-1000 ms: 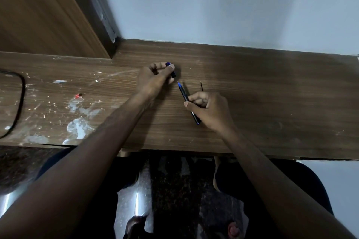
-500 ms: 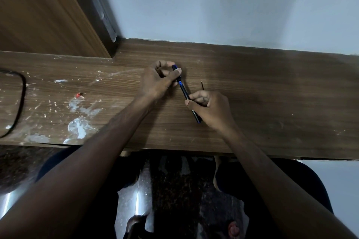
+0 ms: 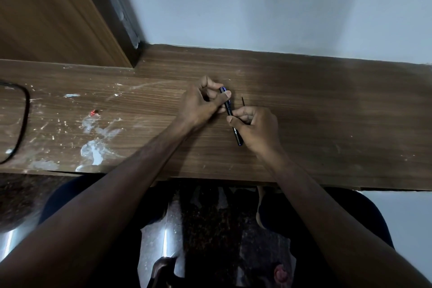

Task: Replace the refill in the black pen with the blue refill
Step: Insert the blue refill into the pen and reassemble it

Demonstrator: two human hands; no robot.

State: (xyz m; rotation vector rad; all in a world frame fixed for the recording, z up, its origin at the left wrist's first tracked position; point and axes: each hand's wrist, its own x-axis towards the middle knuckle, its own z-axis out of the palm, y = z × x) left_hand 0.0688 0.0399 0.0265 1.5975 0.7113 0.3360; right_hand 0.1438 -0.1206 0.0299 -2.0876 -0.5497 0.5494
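Note:
The black pen [image 3: 236,132] lies slanted between both hands, just above the wooden table [image 3: 327,124]. My right hand [image 3: 256,127] grips its lower barrel. My left hand [image 3: 201,103] pinches the upper front piece [image 3: 225,100], thumb on top; that piece has a blue tip end and meets the barrel. The blue refill is hidden inside the pen. A thin dark refill [image 3: 243,101] sticks up from behind my right hand's fingers; whether it rests on the table or is held I cannot tell.
White paint smears [image 3: 93,147] and a small red speck [image 3: 95,112] mark the table's left part. A black cable loop [image 3: 22,124] lies at the far left. A wooden panel [image 3: 58,11] rises at the back left, a pale wall behind. My legs are below the table's front edge.
My left hand brought the front piece down over the blue refill onto the barrel. The blue refill showed between the hands earlier and is now covered. My right hand stayed put.

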